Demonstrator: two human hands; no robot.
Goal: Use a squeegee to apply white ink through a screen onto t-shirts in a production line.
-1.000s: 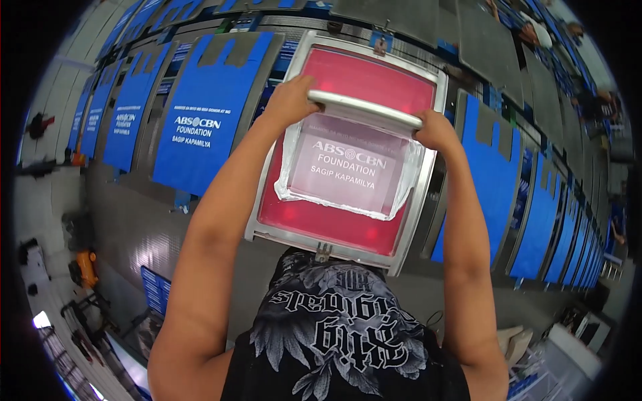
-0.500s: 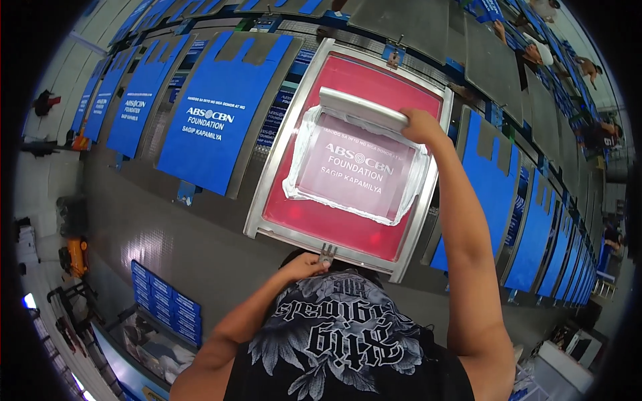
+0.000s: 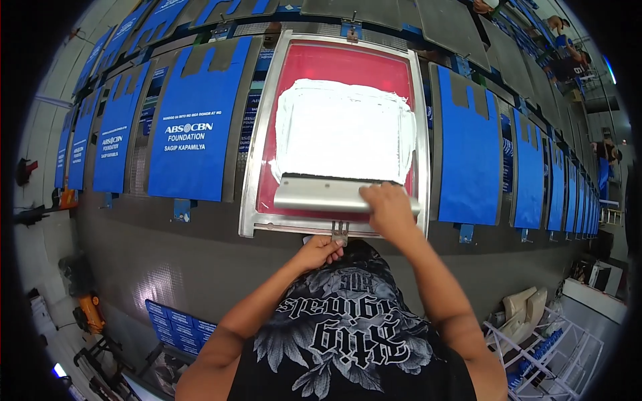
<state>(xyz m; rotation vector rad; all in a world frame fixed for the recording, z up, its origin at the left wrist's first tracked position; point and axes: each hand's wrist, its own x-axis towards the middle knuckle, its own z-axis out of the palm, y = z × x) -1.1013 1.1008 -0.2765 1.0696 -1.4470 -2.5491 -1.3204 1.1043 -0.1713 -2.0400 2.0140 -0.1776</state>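
A screen-printing frame (image 3: 249, 200) with a silver rim and red mesh (image 3: 344, 61) lies in front of me. Opaque white ink (image 3: 341, 127) covers its middle in a rough square. My right hand (image 3: 390, 208) grips a wide silver squeegee (image 3: 311, 195), which lies across the near part of the screen, just below the ink. My left hand (image 3: 322, 251) is closed on a small metal clamp (image 3: 340, 230) at the middle of the frame's near edge, with the thumb on it.
Rows of flat boards carrying blue printed bags (image 3: 194, 100) stand left and right, with bare grey boards (image 3: 445, 27) behind. People (image 3: 562, 67) are at the far right. Below are a grey floor (image 3: 167, 247), blue panels (image 3: 177, 327) and white metal racks (image 3: 535, 361).
The squeegee has come from the screen's far part to its near part, leaving solid white over the see-through middle. My left hand left the squeegee and took hold of the clamp.
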